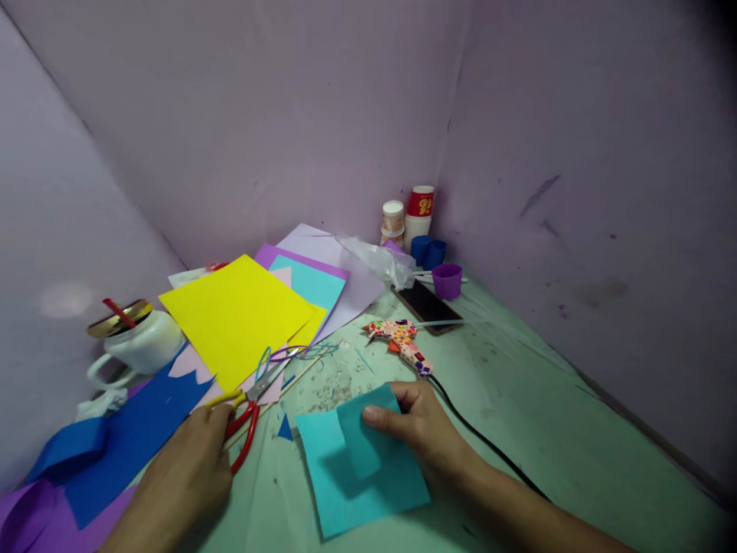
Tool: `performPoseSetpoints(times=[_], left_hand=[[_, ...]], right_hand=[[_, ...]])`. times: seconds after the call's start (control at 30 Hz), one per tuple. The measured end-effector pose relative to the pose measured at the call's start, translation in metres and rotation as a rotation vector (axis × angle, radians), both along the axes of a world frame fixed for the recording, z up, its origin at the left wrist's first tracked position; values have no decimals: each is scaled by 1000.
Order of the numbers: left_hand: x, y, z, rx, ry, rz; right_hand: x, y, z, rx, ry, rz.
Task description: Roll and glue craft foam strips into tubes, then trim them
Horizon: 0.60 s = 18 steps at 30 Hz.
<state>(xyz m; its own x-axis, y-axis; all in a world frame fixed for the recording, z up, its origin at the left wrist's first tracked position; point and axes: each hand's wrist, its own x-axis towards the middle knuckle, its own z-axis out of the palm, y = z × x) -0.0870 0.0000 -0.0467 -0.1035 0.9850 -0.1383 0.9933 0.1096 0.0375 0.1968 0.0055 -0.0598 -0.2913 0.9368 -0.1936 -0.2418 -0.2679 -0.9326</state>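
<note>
My right hand (pixel 423 430) pinches the folded-over top corner of a teal paper square (pixel 345 480) that lies on the green table near the front. My left hand (pixel 190 468) rests at the handles of red-handled scissors (pixel 253 407), fingers curled against them. The scissors lie on the table with their blades pointing toward a yellow sheet (pixel 236 315). A small blue paper triangle (pixel 284 428) lies between the scissors and the teal square.
A patterned glue gun (pixel 403 342) with a black cord (pixel 489 445) lies behind my right hand. Blue paper (pixel 132 438), purple and teal sheets, a white mug with a gold lid (pixel 138 338), a phone (pixel 429 306), a purple cup (pixel 447 279) and stacked cups (pixel 418 215) fill the back and left.
</note>
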Motion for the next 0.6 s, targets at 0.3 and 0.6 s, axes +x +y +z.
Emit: performPoseSetpoints(times=[0.3, 0.6], left_hand=[[-2, 5, 12, -72, -154, 211], [-13, -7, 23, 9, -342, 205]], right_hand=[[0, 2, -2, -6, -19, -2], [0, 3, 0, 6, -22, -8]])
